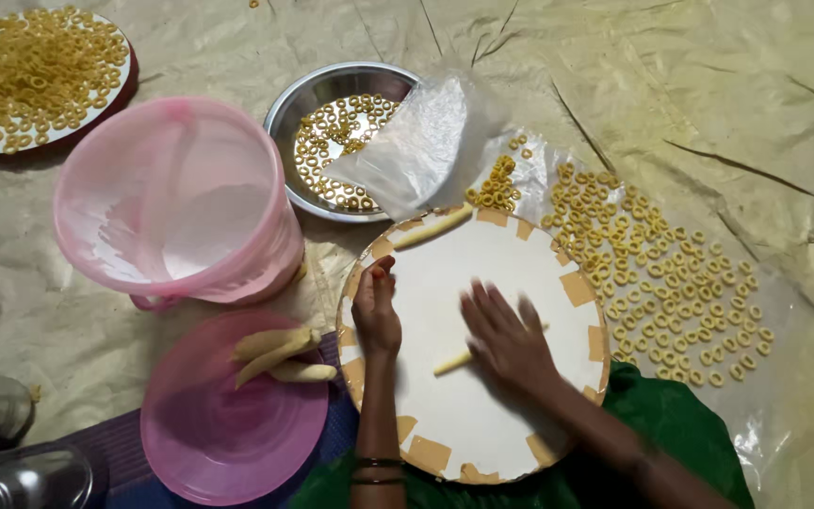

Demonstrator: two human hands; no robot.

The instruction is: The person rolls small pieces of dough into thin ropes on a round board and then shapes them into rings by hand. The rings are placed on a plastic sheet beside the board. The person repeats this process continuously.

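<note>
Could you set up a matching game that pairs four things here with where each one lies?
1. pink plastic bucket
2. shiny steel bowl
3. pink plastic lid
4. thin yellow dough rope

a. under the right hand on the round white board
b. holds three thick dough rolls
c. on its side, empty
d. holds small dough rings, part covered by clear plastic

Pairs: 1-c, 2-d, 3-b, 4-a

The right hand lies flat on a dough strip on the round white board; the left hand rests at nine o'clock. Dough rings spread at two o'clock, a pink bucket at ten.
</note>
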